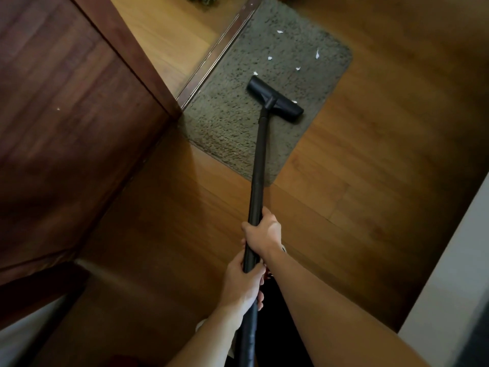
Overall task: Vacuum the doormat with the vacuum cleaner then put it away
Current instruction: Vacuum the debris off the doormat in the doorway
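Wooden flooring [370, 168] ran beneath a grey doormat [230, 123] set against a door threshold [211, 56]. Right hand [264, 231] and left hand [243, 282] were both clenched around the black vacuum tube [258, 168], right ahead of left. Well beyond the fingers, the nozzle head [275, 99] rested on the doormat among white scraps [270, 58].

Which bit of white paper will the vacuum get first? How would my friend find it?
Find the grey doormat beside the wooden door. On it sits the black vacuum head. Several white scraps lie farther up the mat, but this scrap is the only one touching the head, at its far edge near the right end.
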Demonstrator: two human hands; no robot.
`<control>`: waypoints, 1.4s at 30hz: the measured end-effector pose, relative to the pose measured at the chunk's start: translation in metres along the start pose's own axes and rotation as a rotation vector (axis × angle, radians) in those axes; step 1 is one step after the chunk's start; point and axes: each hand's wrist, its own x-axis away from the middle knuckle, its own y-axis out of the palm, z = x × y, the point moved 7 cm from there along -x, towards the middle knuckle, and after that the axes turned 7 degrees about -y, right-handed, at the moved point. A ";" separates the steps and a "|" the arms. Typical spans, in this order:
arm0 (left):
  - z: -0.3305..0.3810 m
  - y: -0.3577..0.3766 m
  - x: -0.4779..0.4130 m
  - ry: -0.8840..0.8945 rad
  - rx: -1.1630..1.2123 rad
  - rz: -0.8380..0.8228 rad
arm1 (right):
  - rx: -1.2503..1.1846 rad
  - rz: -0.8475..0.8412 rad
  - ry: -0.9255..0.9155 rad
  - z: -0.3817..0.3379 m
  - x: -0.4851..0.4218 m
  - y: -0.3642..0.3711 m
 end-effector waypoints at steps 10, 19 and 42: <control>-0.021 -0.014 0.008 -0.006 0.002 -0.012 | 0.011 0.012 0.003 0.013 0.020 0.012; -0.087 -0.059 0.015 0.049 -0.062 -0.040 | -0.028 0.058 0.026 0.054 0.078 0.056; -0.123 -0.057 0.018 0.033 -0.122 -0.031 | -0.032 0.080 0.027 0.081 0.104 0.050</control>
